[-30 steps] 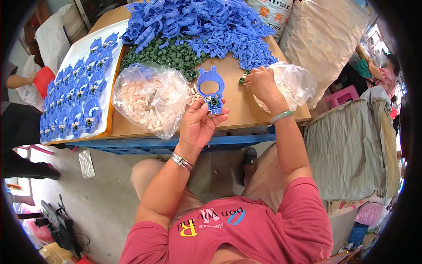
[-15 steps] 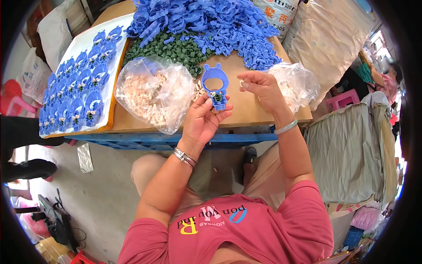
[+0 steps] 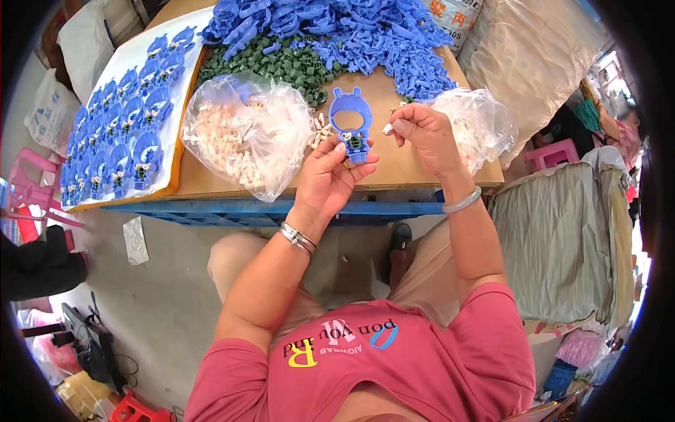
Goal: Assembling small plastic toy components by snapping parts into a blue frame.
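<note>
My left hand (image 3: pixel 332 172) grips the lower end of a blue plastic figure frame (image 3: pixel 351 116) with two ears, a round opening and a dark green piece with a small cream part at its middle. To its right, my right hand (image 3: pixel 425 137) pinches a small cream plastic piece (image 3: pixel 388 129) between thumb and fingers, apart from the frame. A clear bag of cream pieces (image 3: pixel 235 144) lies left of my left hand, with a few loose cream pieces (image 3: pixel 321 129) beside it. Another clear bag of pale pieces (image 3: pixel 478 126) sits just behind my right hand.
Blue plastic parts (image 3: pixel 323 28) are heaped at the table's far side, with dark green parts (image 3: pixel 285 70) before them. On the left, a white board (image 3: pixel 105 200) bears rows of assembled blue figures (image 3: pixel 144 158). Big sacks (image 3: pixel 531 60) stand at the far right; a grey cloth-covered stack (image 3: pixel 552 239) is nearer.
Both hands have shifted slightly right in the picture, still holding the frame and the small piece. The right hand has turned, its pinched piece pointing more toward the frame. The view has tilted a little.
</note>
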A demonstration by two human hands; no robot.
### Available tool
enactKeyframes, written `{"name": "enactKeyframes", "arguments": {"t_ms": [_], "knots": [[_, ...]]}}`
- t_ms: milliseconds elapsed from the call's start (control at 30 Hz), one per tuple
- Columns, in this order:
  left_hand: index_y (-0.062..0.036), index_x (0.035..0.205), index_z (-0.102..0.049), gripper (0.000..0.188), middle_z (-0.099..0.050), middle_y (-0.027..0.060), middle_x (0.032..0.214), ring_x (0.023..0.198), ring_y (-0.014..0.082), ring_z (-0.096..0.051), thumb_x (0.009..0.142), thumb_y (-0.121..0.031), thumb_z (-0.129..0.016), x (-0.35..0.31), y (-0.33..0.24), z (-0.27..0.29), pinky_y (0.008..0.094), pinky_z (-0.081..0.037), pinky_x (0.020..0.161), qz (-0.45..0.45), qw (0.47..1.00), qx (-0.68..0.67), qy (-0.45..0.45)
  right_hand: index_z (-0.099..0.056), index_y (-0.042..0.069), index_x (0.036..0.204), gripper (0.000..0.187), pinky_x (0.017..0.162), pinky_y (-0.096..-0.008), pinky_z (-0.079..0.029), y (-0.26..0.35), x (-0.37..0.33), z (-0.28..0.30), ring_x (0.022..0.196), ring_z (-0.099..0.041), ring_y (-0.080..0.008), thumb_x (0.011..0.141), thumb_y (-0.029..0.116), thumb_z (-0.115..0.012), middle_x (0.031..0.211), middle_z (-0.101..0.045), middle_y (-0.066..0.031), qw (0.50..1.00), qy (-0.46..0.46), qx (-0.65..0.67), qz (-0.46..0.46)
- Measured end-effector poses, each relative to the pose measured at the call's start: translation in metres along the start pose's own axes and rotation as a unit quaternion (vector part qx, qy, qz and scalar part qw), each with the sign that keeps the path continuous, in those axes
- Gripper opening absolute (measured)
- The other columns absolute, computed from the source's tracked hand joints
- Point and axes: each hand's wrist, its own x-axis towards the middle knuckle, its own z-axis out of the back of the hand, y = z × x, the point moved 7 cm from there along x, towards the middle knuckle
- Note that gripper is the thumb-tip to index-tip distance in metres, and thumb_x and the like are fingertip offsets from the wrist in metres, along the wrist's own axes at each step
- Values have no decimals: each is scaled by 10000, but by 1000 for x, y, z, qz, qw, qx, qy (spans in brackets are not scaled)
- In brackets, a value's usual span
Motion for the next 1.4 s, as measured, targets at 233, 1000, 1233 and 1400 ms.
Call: {"name": "enactKeyframes", "arguments": {"t_ms": [233, 1000, 1233, 1400], "knots": [[24, 1132, -433, 268, -547, 220, 1044, 857, 323, -601, 878, -59, -405, 1, 4, -3, 404, -517, 736, 7, 1000, 19, 17, -591, -10, 838, 96, 574, -186, -415, 11, -5, -6, 656, -527, -65, 773, 50, -629, 724, -588, -24, 990, -14, -122, 73], [9, 1096, -466, 232, -563, 173, 1030, 860, 300, -602, 880, -55, -411, 5, 8, -4, 382, -518, 728, -15, 999, 29, 10, -578, 29, 703, 99, 518, -304, -411, 43, -22, -32, 575, -506, -216, 679, 47, -672, 634, -561, -77, 839, -49, -399, 365], [-2, 1119, -479, 255, -562, 182, 1043, 865, 291, -605, 876, -56, -423, 4, -19, -12, 378, -520, 732, -106, 992, 70, 14, -559, 37, 691, 84, 544, -345, -404, -16, 6, -10, 594, -525, -263, 706, 70, -635, 617, -540, -107, 899, -115, -381, 183], [0, 1114, -473, 249, -550, 205, 1063, 858, 292, -608, 882, -58, -403, 2, -26, -3, 390, -521, 730, -111, 992, 55, -4, -560, 77, 662, 53, 592, -375, -396, -9, 10, -53, 613, -537, -282, 672, 103, -605, 624, -554, -95, 841, -68, -469, 262]]}}
